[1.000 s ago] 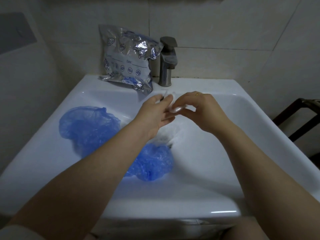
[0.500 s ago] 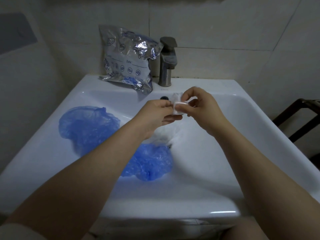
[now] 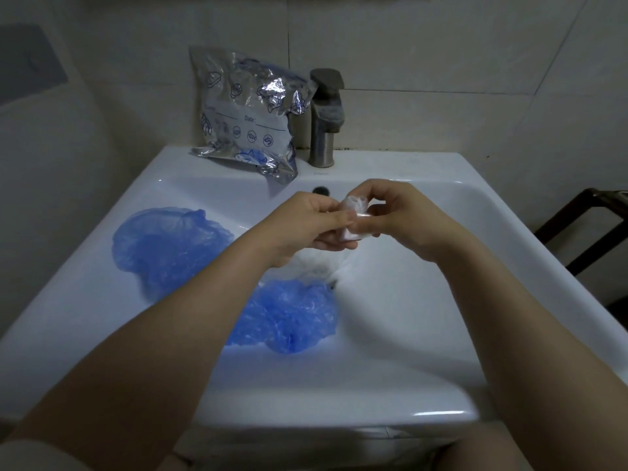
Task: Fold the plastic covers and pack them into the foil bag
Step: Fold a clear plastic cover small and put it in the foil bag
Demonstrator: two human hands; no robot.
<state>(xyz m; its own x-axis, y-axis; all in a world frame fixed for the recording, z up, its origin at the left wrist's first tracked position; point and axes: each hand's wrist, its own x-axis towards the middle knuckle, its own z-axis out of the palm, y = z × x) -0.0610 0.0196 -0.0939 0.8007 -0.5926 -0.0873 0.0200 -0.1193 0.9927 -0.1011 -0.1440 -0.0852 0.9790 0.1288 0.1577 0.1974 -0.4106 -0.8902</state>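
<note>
far left of basin, flat blue cover [image 3: 170, 248] waits; second blue cover [image 3: 289, 317] bunched nearer middle, part under my forearm. foil bag [image 3: 249, 120] propped on back ledge beside tap [image 3: 324, 117]. my left hand [image 3: 306, 227] and right hand [image 3: 399, 220] both pinch small clear cover [image 3: 355, 217] above sink [image 3: 424, 334], fingers curled tight round it. to fold well: squeeze air out, keep roll compact, hold thumb on loose edge. clear film hard to read, seems rolled. bag mouth not visible; drain partly hidden under clear plastic.
</note>
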